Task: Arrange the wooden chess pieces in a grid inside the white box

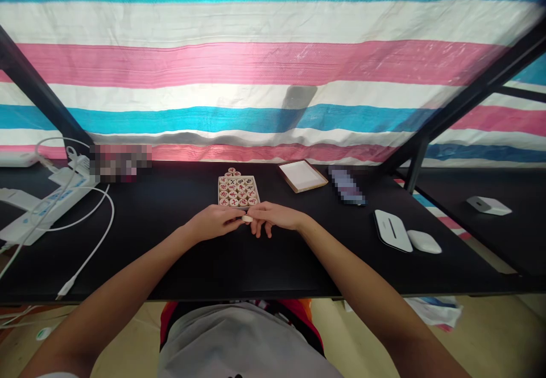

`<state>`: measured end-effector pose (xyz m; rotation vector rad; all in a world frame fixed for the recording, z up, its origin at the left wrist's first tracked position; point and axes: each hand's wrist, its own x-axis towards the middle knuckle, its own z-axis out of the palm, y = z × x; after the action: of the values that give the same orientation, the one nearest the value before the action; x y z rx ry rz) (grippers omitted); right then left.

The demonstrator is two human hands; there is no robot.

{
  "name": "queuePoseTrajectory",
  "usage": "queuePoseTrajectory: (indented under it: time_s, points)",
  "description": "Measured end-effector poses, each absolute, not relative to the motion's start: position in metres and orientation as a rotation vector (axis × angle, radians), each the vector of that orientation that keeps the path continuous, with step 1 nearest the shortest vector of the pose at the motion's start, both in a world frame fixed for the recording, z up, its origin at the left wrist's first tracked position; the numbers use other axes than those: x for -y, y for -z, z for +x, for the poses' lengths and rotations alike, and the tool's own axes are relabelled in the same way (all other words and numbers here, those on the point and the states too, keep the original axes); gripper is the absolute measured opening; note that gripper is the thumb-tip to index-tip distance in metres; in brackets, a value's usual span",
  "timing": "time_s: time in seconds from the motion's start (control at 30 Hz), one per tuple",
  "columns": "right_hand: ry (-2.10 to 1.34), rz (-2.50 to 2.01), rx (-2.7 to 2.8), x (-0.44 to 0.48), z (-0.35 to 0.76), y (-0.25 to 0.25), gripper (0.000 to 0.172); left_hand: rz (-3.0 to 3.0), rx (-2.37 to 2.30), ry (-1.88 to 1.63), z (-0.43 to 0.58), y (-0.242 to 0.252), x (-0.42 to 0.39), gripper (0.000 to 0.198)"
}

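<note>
A small pale round xiangqi piece (247, 219) is pinched between the fingertips of both hands, just in front of an open box. My left hand (214, 221) grips it from the left with closed fingers. From the other side, my right hand (275, 216) holds it at the thumb and forefinger, its other fingers hanging lower. Behind them the white box (219, 191) is filled with rows of round pieces (242, 194) bearing red or black characters. Several more pieces (232, 171) sit grouped against the box's far edge. The front rim is partly hidden by my hands.
On the black table (273, 270), a shallow box lid (302, 175) and a blurred phone-like object (346, 185) lie right of the box. Farther right are a flat white device (392, 230) and a white mouse (424, 241). Cables and a power strip (49, 199) occupy the left.
</note>
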<state>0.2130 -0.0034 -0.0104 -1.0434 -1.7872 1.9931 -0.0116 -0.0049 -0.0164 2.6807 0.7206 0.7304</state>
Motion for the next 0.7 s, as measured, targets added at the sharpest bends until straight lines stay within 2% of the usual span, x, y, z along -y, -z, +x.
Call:
queuePoseTrajectory:
  time_s: [0.13, 0.43, 0.57, 0.7]
  points:
    - [-1.963, -1.057, 1.821, 0.0042, 0.2121, 0.0094, 0.040, 2.817, -0.637, -0.762, -0.0120, 0.0175, 0.0044, 0.026]
    - [-1.887, -1.084, 1.835, 0.0050, 0.2096, 0.0091, 0.040, 2.287, -0.879, -0.586, -0.0080, 0.0112, 0.0076, 0.030]
    - [-1.871, -1.108, 1.856, 0.0050, 0.2088, 0.0096, 0.041, 2.250, -0.842, -0.525, -0.0057, 0.0131, 0.0079, 0.041]
    - [-1.870, -1.110, 1.867, 0.0048, 0.2085, 0.0094, 0.042, 2.361, -0.856, -0.550, -0.0058, 0.0149, 0.0078, 0.028]
